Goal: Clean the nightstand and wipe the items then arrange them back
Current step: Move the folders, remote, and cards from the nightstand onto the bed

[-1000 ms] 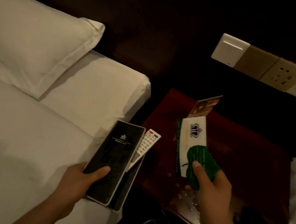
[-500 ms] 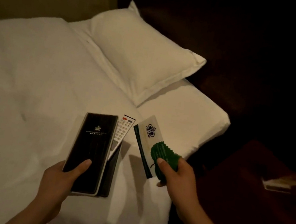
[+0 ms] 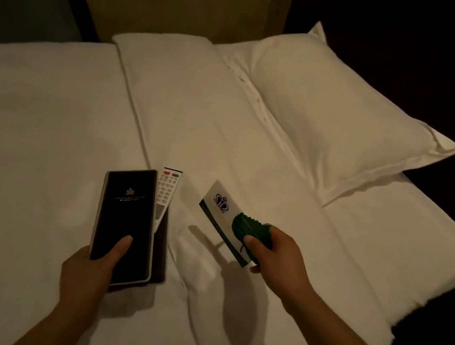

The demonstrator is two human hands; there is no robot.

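Two loads now over bed (image 3: 50, 114) | left fingers (image 3: 119, 247) grip folder (image 3: 127, 216), remote (image 3: 167, 189) | right fingers (image 3: 250, 240) pinch card (image 3: 220, 207), cloth (image 3: 250, 226)

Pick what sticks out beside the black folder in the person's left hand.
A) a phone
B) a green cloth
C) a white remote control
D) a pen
C: a white remote control with button rows pokes out from under the black folder that the left hand grips.

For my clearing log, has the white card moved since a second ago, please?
Yes: the white card went left, from over the nightstand to over the bed.
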